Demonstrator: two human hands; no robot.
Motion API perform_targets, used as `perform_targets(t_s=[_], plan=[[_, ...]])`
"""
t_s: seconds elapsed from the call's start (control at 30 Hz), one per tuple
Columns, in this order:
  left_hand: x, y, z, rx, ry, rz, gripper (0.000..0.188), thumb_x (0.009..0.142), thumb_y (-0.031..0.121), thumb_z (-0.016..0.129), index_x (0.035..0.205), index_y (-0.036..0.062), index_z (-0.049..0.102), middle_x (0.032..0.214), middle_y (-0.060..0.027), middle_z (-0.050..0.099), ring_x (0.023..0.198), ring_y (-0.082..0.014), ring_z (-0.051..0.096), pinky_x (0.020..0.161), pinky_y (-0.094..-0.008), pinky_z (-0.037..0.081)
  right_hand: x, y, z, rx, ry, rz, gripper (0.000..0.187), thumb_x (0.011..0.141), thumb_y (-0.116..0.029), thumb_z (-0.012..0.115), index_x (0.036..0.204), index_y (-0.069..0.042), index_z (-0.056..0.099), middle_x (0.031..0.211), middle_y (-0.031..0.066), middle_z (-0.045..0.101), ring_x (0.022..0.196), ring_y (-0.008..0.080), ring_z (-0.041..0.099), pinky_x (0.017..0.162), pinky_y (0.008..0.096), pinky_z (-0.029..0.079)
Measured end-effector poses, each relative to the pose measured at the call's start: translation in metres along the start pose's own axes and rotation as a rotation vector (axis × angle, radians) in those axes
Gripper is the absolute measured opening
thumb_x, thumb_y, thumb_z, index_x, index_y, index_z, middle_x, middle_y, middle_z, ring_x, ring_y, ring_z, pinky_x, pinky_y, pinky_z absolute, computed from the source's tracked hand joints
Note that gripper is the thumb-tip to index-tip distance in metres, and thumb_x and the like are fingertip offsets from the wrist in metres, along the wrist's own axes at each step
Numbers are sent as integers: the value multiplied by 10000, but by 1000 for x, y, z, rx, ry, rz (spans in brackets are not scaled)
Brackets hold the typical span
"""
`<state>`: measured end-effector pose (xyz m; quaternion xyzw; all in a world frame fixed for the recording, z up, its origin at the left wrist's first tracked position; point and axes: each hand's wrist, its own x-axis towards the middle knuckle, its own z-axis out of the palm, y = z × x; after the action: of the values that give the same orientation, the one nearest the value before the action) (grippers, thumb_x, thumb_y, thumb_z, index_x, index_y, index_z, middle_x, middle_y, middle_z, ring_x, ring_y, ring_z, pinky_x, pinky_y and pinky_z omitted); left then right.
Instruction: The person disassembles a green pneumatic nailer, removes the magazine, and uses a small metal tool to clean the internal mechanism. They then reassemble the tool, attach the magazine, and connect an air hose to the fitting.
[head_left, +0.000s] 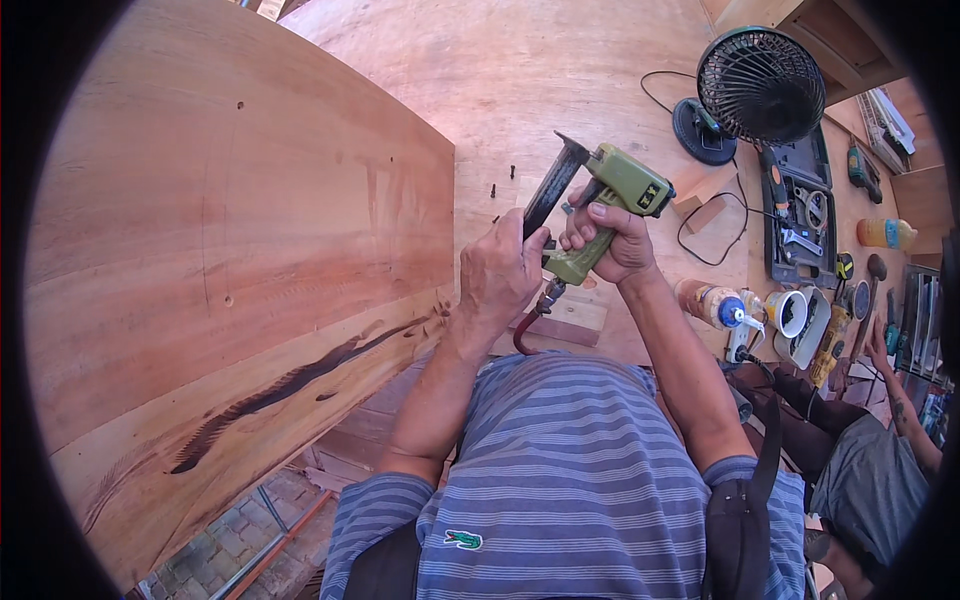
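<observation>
Gripping the green nail gun (626,180), the right hand (624,240) was curled around its handle (575,265); the left hand (497,275) was closed around its straight, dark bar (552,188). The gun was above the wooden table (560,60), near a dark-streaked wooden panel (250,170); a round, caged fan (762,85) stood to the right.

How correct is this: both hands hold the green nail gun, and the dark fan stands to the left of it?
Not quite: the dark fan stands to the right of the green nail gun, as the head view shows. The left hand and right hand do both hold the nail gun.
</observation>
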<state>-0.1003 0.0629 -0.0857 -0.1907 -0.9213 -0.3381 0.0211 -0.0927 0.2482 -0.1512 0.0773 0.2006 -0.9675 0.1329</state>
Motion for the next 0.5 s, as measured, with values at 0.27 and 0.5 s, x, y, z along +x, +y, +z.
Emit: perform_targets(t_s=[0.27,0.5], plan=[[3,4,-2,23,-51,-23,180,975,185,660,1050,22,639,720,-220,670,666,-431,685,560,-511,508,0,3,-13,53,-32,25,361,872,-80,674,1200,56,610,660,54,586,684,217,651,757,411,553],[4,2,0,36,-72,-43,176,976,189,657,1042,27,644,730,-222,671,678,-436,685,565,-512,506,-2,4,-10,33,-11,6,464,870,-115,679,1292,58,597,710,64,575,711,221,630,785,425,540]])
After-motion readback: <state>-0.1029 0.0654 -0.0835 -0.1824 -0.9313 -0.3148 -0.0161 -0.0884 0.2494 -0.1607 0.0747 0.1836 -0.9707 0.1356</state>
